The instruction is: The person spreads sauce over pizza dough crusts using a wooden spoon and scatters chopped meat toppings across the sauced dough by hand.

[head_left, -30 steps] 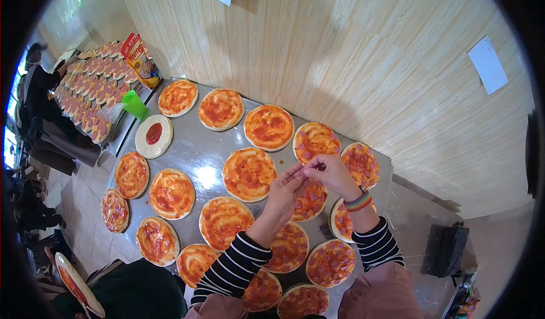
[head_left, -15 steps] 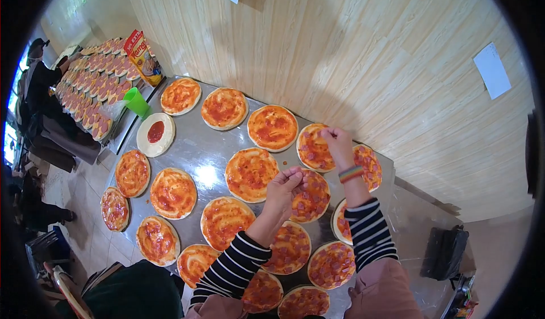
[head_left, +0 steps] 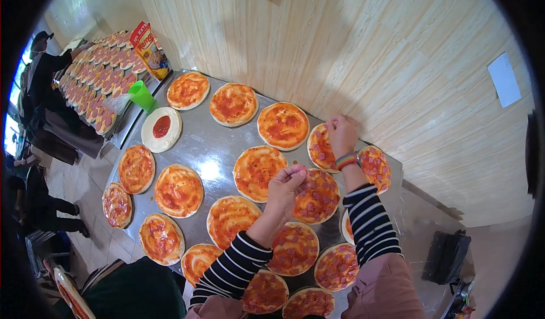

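Note:
My left hand (head_left: 284,193) is closed, fingers curled, over the left edge of a pizza (head_left: 319,197) topped with sauce and diced pink ham. What it holds, if anything, is hidden. Higher up, my right hand (head_left: 343,136) is pinched above the right side of another pizza (head_left: 321,148) with a few ham pieces. Anything between those fingertips is too small to make out. Several ham-topped pizzas (head_left: 294,250) lie near my forearms. To the left are rounds with only red sauce (head_left: 260,172), and one pale dough round (head_left: 172,120) has a single sauce blob.
The rounds lie on a metal table (head_left: 196,131) against a wood-patterned wall (head_left: 340,46). A green cup (head_left: 141,95) and a red-yellow pouch (head_left: 150,52) stand at the far left. Beyond, a person in dark clothes (head_left: 48,80) reaches over many topped pizzas (head_left: 99,80). A dark green sleeve (head_left: 136,290) is close at lower left.
My right hand has lifted slightly and turned over the same pizza. My left hand stays almost in place. The view has shifted a little, moving the table rightward in the picture.

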`<state>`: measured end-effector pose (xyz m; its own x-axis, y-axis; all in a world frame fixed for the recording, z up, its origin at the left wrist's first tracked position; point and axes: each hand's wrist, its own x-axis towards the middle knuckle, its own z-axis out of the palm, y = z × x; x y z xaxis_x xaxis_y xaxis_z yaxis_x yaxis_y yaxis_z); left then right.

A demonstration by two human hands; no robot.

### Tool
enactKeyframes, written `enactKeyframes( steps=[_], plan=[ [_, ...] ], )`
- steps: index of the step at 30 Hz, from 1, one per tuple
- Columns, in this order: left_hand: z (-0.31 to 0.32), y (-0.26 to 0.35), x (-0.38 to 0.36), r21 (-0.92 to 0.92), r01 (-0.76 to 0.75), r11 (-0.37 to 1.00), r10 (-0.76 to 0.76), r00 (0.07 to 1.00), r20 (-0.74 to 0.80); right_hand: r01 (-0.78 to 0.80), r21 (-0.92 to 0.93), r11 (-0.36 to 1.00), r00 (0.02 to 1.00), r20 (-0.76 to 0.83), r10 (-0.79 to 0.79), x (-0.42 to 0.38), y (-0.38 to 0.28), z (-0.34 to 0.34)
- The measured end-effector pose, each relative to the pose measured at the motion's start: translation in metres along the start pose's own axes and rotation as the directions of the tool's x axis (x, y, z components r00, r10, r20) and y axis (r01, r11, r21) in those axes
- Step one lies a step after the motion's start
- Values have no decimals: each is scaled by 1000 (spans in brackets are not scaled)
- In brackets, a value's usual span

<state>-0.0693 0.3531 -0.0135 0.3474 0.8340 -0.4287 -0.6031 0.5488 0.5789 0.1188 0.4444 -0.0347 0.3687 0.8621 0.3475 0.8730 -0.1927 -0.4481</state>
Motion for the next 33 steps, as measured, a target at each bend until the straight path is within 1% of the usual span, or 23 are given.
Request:
enactKeyframes(
  steps=[1,2,3,4,5,6,7,8,10,11,13,14,15,16,17,18,19,23,25,29,31,32,33],
  plan=[
    [0,-1,2,17,-4,1000,4,1000,-3,-38,179,983,999,42,31,-5,-2,-9],
    [0,-3,4,33,-7,999,7,1000,-5,-38,176,984,999,42,31,-13,-4,-17],
    [3,-4,4,31,-3,1000,4,1000,-3,-55,397,916,970,239,-46,-24,-6,-27],
    [5,-5,6,63,-23,998,24,1000,-12,-117,589,800,901,402,-164,-36,-10,-38],
    [8,-6,6,95,-43,995,45,999,-19,-117,584,803,902,401,-160,-49,-15,-53],
    [8,-10,8,94,-41,995,42,999,-14,-230,643,730,827,525,-201,-62,-25,-69],
    [7,-14,12,147,-57,987,56,998,14,-349,675,650,735,628,-257,-70,-29,-79],
    [6,-19,15,199,-77,977,70,997,44,-346,674,652,739,624,-253,-71,-27,-82],
    [12,-23,15,230,-95,969,79,994,78,-267,633,727,794,571,-206,-73,-21,-86],
    [13,-24,15,258,-114,959,89,990,106,-267,635,725,797,568,-204,-71,-16,-85],
    [20,-21,9,258,-111,960,85,990,110,-323,676,662,880,473,-53,-59,1,-76],
    [23,-19,5,253,-107,961,81,991,110,-324,676,662,880,472,-50,-51,10,-69],
    [24,-18,2,254,-106,961,79,990,113,-338,625,703,923,367,117,-40,20,-61],
    [23,-17,-1,258,-107,960,79,990,118,-363,572,735,932,241,272,-30,31,-51],
    [22,-15,-4,262,-109,959,79,989,122,-364,573,734,931,241,273,-20,45,-37],
    [20,-15,-7,263,-108,959,79,990,120,-328,421,846,944,160,287,-11,60,-21],
    [18,-15,-11,251,-110,962,81,989,122,-296,248,923,955,80,284,-6,61,-16],
    [18,0,-30,241,-112,964,87,990,110,-245,217,945,969,51,240,1,50,-6],
    [14,8,-37,235,-117,965,92,989,114,-265,113,958,964,34,263,3,47,1],
    [2,18,-44,243,-148,959,128,987,96,-254,39,967,967,13,253,2,39,4],
    [2,25,-51,236,-155,959,136,986,94,-288,-96,953,958,-38,285,2,34,4],
    [2,28,-54,230,-160,960,141,986,93,-288,-95,953,958,-37,286,1,33,3],
    [2,29,-58,231,-160,960,142,986,92,-275,-69,959,960,-70,270,2,27,-3]
  ],
)
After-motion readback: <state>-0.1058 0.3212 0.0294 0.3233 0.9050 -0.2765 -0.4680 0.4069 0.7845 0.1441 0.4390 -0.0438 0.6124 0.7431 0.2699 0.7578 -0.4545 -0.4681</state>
